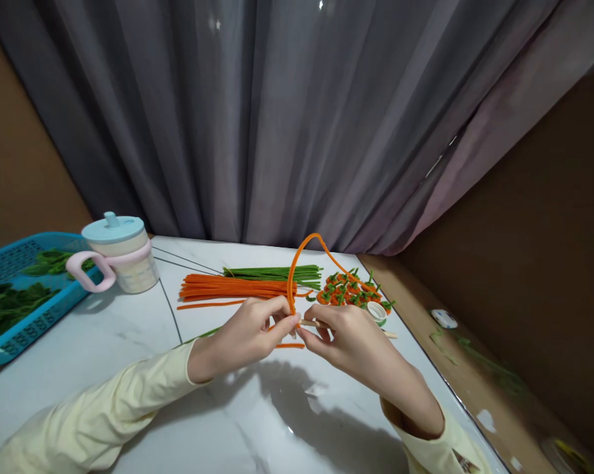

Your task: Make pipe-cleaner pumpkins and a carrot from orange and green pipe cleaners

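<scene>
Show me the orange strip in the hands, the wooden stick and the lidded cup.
Orange strip (291, 273): head view, left side of its raised loop.
Wooden stick (314, 324): head view, visible shaft section.
Lidded cup (135, 276): head view, front of its body.

One left hand (250, 332) and one right hand (359, 332) are seen. One arched orange stem (292, 270) and one wooden stick (314, 323) are counted. One orange bundle (238, 287) and one green bundle (277, 272) are shown, their strands uncountable. At least eight orange-and-green pieces (339, 299) are seen, some overlapped. One cup (137, 271), one blue basket (40, 324) and two green heaps (8, 309) are found.
</scene>
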{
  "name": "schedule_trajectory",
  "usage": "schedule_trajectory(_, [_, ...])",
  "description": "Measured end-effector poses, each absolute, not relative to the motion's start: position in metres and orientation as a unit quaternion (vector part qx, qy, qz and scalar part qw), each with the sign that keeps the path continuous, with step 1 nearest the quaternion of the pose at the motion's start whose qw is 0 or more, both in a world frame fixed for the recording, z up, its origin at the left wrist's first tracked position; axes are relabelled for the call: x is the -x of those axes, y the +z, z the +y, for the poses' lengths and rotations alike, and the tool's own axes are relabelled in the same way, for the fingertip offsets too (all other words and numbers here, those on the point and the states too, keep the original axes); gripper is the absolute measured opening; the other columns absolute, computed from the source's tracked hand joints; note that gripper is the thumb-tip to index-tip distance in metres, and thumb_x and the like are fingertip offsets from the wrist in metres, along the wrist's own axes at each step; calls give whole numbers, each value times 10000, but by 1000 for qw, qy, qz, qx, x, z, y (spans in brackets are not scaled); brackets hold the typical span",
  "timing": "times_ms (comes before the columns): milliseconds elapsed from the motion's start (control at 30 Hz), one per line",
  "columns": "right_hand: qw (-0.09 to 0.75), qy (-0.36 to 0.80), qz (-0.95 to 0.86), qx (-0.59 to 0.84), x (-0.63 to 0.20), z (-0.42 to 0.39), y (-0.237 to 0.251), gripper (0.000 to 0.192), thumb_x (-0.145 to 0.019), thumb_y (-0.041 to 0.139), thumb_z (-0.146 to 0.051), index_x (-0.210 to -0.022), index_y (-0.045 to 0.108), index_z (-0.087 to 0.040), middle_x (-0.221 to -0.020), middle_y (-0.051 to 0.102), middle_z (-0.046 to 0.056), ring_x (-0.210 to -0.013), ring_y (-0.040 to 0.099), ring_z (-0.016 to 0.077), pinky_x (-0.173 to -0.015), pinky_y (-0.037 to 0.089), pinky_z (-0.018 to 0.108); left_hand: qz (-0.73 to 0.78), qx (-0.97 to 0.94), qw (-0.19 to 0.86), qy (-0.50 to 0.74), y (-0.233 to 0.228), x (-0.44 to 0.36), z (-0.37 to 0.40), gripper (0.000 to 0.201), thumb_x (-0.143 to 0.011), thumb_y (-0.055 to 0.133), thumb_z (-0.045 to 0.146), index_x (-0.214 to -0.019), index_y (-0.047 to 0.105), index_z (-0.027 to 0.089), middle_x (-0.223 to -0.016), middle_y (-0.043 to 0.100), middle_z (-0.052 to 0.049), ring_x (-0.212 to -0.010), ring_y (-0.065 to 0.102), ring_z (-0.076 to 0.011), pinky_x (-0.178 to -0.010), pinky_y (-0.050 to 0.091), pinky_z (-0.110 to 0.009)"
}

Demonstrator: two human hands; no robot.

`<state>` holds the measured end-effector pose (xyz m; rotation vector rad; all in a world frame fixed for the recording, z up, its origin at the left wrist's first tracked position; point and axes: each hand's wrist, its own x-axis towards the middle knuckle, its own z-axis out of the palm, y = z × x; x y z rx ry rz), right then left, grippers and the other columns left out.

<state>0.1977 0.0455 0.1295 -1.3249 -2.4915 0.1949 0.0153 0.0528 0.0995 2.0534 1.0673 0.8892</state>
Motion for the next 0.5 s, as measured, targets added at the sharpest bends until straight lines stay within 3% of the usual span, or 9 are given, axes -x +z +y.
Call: schedule_trajectory(500, [190, 28, -878, 438, -197, 44, 129, 218, -842, 551, -260, -660, 634, -175, -517, 553, -25, -429, 442, 79, -465, 223, 217, 363, -809, 226, 402, 94, -14, 51, 199, -901, 474, 226, -728, 548, 163, -639, 578, 10, -555, 493, -86, -540, 359, -196])
